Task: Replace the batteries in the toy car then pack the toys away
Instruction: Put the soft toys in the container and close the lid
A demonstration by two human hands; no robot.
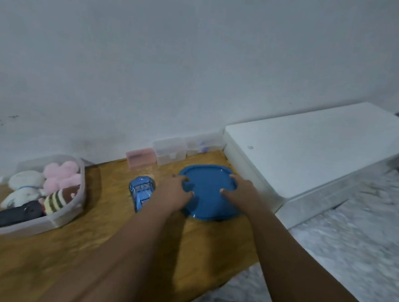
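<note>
A blue lid (207, 193) lies flat on the wooden table (89, 249). My left hand (172, 193) rests on its left edge and my right hand (241, 193) on its right side, fingers curled over it. The blue toy car (140, 191) sits just left of my left hand, partly hidden by my wrist. At the far left, a translucent tub (73, 211) holds plush toys (51, 186) and a dark object (14, 215).
Three small plastic boxes, one pink (141, 157) and two clear (170, 150), stand against the wall. A white flat box (310, 150) lies to the right of the lid. The table's right edge drops to a grey patterned floor (351, 253).
</note>
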